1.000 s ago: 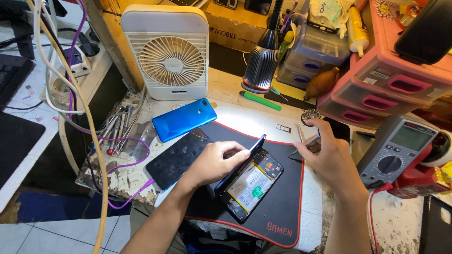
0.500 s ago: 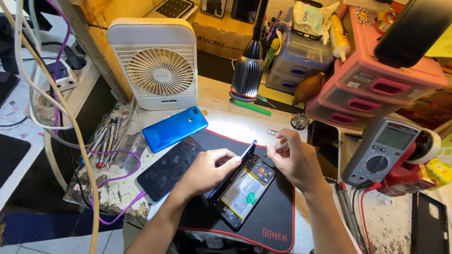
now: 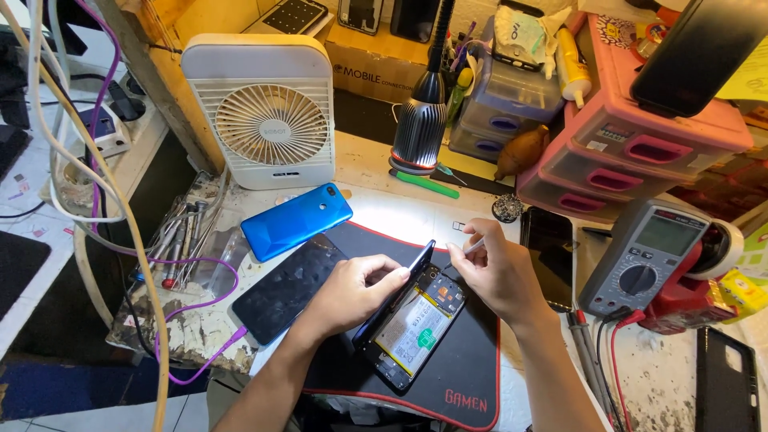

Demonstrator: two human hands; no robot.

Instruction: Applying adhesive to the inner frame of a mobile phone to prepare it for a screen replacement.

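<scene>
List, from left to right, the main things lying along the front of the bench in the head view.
Screwdrivers → black screen panel → left hand → opened phone → right hand → multimeter → black phone case.

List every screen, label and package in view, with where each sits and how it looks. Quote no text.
Multimeter: right of the mat, grey, blank greenish screen, round dial.
Cardboard box: behind the lamp, brown, dark print.
Detached dark screen: left of the left hand, flat, black.
Blue phone: before the white fan, back up.
Opened phone: on the black mat, by the right hand, white-labelled battery.
</scene>
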